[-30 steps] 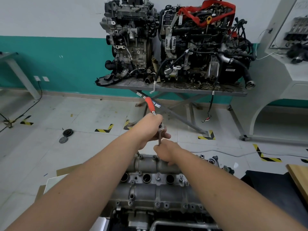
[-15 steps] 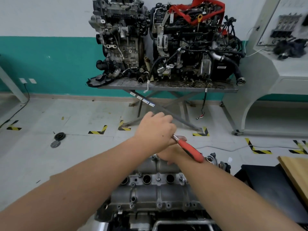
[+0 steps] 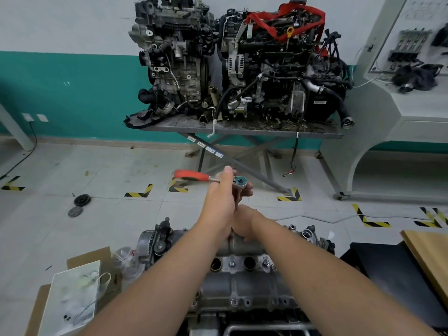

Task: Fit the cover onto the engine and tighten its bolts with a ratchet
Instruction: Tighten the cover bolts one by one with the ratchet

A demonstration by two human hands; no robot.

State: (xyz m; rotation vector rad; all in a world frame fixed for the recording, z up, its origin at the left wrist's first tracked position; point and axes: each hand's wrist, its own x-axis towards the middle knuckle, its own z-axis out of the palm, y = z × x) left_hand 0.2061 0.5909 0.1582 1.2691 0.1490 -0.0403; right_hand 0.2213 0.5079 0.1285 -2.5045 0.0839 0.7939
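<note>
**Ratchet held upright over the cover's far edge**

Where the floor lies to the left, a cardboard sheet is seen with a clear plastic bag on it, and two dark round discs lie on the tiles further back. Just right of the cardboard, the engine is found low in the middle of the view, with the grey metal cover seated on top; its round holes and several bolts are visible between the two forearms. The ratchet is held above the cover's far edge, its red handle pointing left and its extension shaft running down toward the cover. The left hand is wrapped around the ratchet just below the head, so this grip is clenched on the tool. Directly beneath it and slightly right, the right hand is curled at the lower end of the shaft, against the cover; the socket is hidden by the fingers. Behind, against the teal and white wall, two further engines are carried on a metal worktop with crossed legs. To the far right, a grey console and the corner of a wooden board are seen.
</note>
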